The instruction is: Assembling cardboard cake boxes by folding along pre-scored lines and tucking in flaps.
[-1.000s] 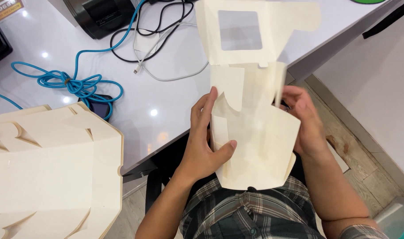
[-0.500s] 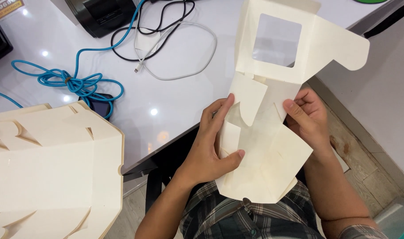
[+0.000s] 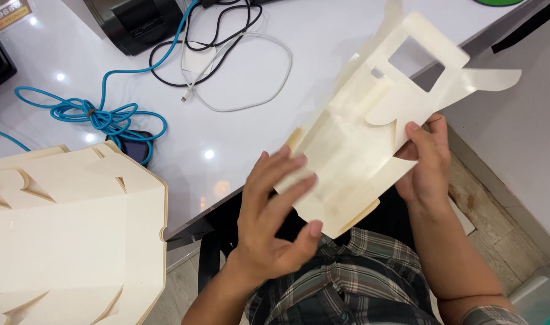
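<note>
1. Since a moment ago, the cardboard box (image 3: 359,150) has tipped over to slant right, held up over the table's (image 3: 275,132) front edge.
2. Left hand (image 3: 275,210) has its fingers spread flat against the box.
3. Right hand (image 3: 428,162) pinches a flap.
4. A stack of flat boxes (image 3: 64,235) sits at the table's left front corner, a blue cable (image 3: 94,114) behind it.

left hand (image 3: 275,210) fingers spread open, right hand (image 3: 425,162) pinching
</note>
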